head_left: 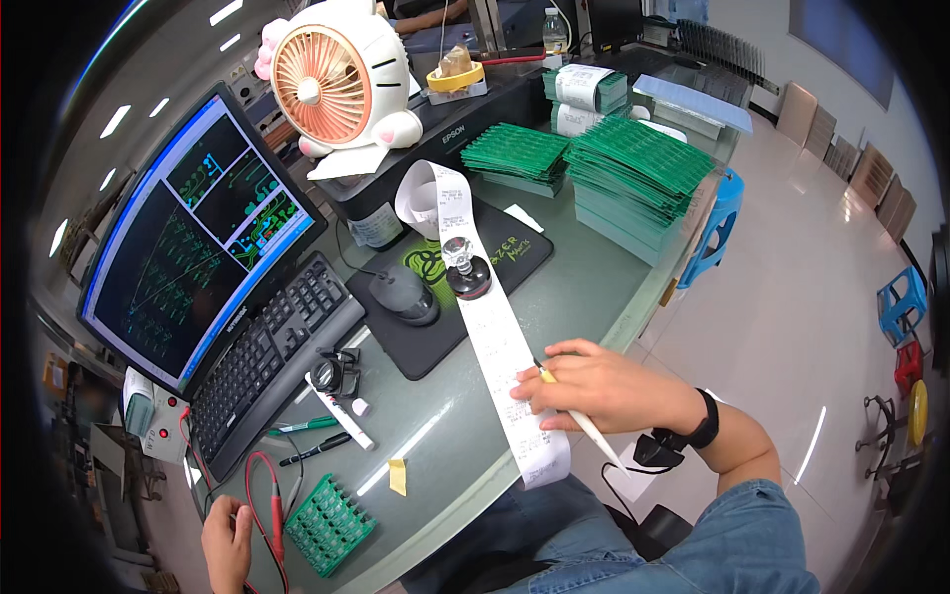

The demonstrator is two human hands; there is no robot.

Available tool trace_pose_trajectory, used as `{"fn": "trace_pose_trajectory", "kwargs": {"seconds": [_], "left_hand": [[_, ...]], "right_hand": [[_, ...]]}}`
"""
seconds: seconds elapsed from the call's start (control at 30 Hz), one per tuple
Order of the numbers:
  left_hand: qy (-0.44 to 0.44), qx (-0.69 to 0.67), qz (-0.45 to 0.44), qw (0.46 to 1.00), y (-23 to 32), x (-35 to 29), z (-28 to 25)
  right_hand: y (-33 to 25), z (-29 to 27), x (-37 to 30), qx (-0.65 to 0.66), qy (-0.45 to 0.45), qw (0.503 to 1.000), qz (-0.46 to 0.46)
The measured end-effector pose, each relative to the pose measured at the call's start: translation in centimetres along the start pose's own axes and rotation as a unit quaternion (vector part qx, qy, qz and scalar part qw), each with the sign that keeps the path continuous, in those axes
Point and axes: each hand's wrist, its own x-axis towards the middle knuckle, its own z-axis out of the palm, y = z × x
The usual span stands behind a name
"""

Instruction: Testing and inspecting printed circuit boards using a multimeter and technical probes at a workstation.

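Note:
My right hand (599, 386) holds a cream-coloured pen (589, 424) and rests its tip on a long white strip of printed labels (490, 327). The strip runs from a curl near the printer down over the desk's front edge. A black round stamp with a clear knob (465, 267) stands on the strip. My left hand (228, 544) lies at the lower left on the desk, next to a red probe lead (272, 510) and a small green circuit board (329, 523). Its fingers are partly cut off by the frame edge.
A monitor (188, 238) with board layouts, a black keyboard (272, 356), a mouse (404, 294) on a black mat, a loupe (336, 374), pens and a white marker lie on the grey desk (594, 277). Stacks of green boards (633, 178), a printer and a pink fan stand behind.

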Motion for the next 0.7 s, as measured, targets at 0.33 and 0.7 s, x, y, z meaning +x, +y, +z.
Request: {"fn": "trace_pose_trajectory", "kwargs": {"seconds": [0.33,0.7], "left_hand": [[-0.192,0.031,0.339,0.92,17.0,0.5,2.6],[-0.115,0.066,0.472,0.871,23.5,5.8,11.0]], "right_hand": [[1.1,-1.9,-0.4,0.166,0.01,0.984,0.06],[6.7,-3.2,10.6,0.017,0.096,0.982,0.164]]}}
